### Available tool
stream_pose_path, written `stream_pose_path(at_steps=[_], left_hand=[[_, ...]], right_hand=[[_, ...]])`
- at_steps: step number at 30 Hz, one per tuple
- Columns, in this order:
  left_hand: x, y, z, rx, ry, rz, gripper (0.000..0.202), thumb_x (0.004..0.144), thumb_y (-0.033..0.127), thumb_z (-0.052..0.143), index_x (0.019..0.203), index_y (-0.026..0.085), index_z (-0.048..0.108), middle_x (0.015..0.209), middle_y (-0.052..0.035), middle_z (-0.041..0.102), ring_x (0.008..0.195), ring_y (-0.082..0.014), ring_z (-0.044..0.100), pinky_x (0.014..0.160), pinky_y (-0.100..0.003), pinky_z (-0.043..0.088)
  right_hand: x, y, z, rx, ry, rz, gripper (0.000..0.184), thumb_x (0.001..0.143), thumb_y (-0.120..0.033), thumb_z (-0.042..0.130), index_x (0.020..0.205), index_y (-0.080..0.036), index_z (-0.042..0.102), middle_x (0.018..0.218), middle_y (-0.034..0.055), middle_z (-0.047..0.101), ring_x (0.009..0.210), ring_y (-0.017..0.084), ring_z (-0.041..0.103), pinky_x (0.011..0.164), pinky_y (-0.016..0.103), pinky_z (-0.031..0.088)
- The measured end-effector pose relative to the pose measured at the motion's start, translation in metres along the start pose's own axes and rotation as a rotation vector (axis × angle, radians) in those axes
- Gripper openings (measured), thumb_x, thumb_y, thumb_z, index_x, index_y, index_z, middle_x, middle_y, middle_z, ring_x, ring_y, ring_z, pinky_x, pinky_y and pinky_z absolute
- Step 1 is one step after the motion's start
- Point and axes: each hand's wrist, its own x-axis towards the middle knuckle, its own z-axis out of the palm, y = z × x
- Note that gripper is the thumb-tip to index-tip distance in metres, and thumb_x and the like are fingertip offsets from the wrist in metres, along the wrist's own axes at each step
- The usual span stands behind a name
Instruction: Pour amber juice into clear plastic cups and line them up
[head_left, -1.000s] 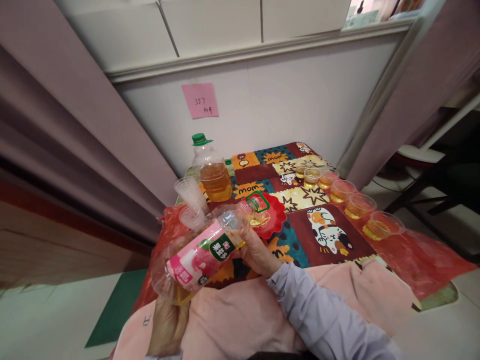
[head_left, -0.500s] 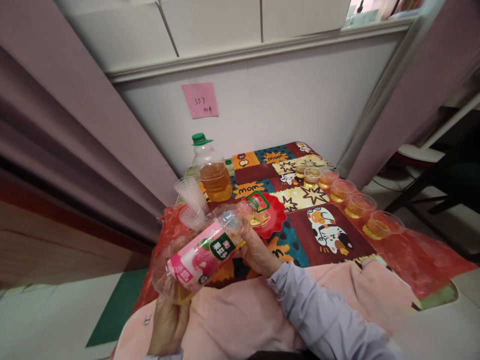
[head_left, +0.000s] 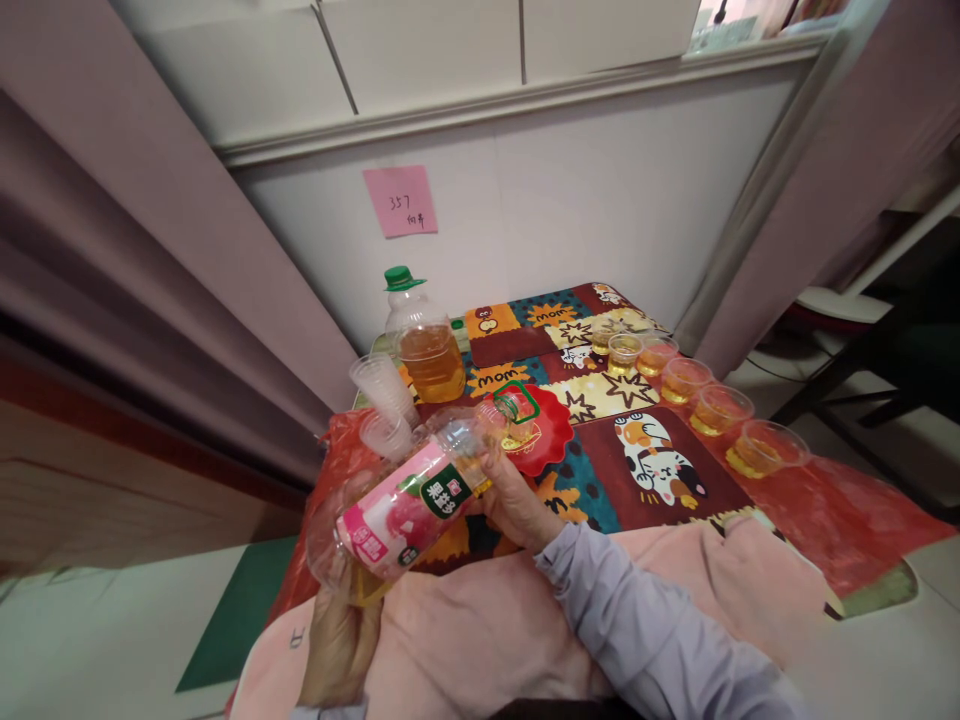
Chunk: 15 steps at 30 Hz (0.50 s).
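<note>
A large clear juice bottle [head_left: 405, 508] with a pink label is tilted, its open mouth pointing up and right. Some yellow liquid lies along its lower side. My left hand [head_left: 341, 630] is closed around the bottle's base. Near the bottle's shoulder, my right hand [head_left: 517, 500] grips it from the right. The bottle's neck, with a green ring handle, is over a red scalloped plate [head_left: 551, 440]. On or above that plate a clear cup seems to show behind the neck; I cannot make it out well.
Several clear cups of yellow liquid [head_left: 720, 410] line the table's right side. At the back left stands a green-capped jug [head_left: 429, 360] of amber liquid, with stacked empty cups [head_left: 382, 385] before it. A pink cloth [head_left: 480, 630] covers the near edge.
Almost nothing differs. The bottle and both hands have shifted very slightly; the tilt and the grip look the same.
</note>
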Motion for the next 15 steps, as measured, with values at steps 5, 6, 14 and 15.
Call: stream_pose_path(at_steps=[5, 6, 14, 15], left_hand=[[-0.002, 0.002, 0.001, -0.026, 0.001, -0.038, 0.057, 0.079, 0.043, 0.099, 0.132, 0.031, 0.083, 0.147, -0.0058, 0.081, 0.158, -0.0359, 0.059, 0.118, -0.039, 0.059], [-0.001, 0.002, 0.001, -0.025, 0.002, -0.048, 0.057, 0.079, 0.043, 0.099, 0.132, 0.031, 0.083, 0.147, -0.0057, 0.081, 0.159, -0.0356, 0.058, 0.118, -0.038, 0.059], [0.003, -0.005, -0.008, -0.054, 0.052, -0.092, 0.064, 0.071, 0.036, 0.102, 0.132, 0.031, 0.082, 0.150, -0.0037, 0.079, 0.158, -0.0334, 0.059, 0.111, -0.031, 0.062], [0.003, -0.006, -0.009, -0.051, 0.061, -0.091, 0.065, 0.072, 0.036, 0.102, 0.133, 0.030, 0.082, 0.148, -0.0041, 0.080, 0.155, -0.0335, 0.062, 0.109, -0.032, 0.063]], right_hand=[[0.000, 0.002, -0.002, 0.006, 0.013, 0.002, 0.082, 0.090, -0.075, 0.086, 0.156, -0.039, 0.053, 0.151, 0.0046, 0.074, 0.116, 0.025, 0.080, 0.074, 0.033, 0.072], [0.001, 0.002, -0.002, 0.005, 0.014, 0.004, 0.082, 0.091, -0.075, 0.086, 0.156, -0.039, 0.053, 0.151, 0.0047, 0.074, 0.116, 0.025, 0.080, 0.074, 0.033, 0.071], [0.001, 0.003, -0.002, 0.008, 0.015, -0.006, 0.077, 0.092, -0.075, 0.084, 0.154, -0.038, 0.055, 0.147, 0.0044, 0.076, 0.118, 0.026, 0.079, 0.074, 0.035, 0.073], [0.001, 0.003, -0.003, 0.006, 0.013, -0.004, 0.077, 0.092, -0.075, 0.084, 0.153, -0.038, 0.056, 0.145, 0.0046, 0.077, 0.117, 0.026, 0.079, 0.074, 0.034, 0.073]])
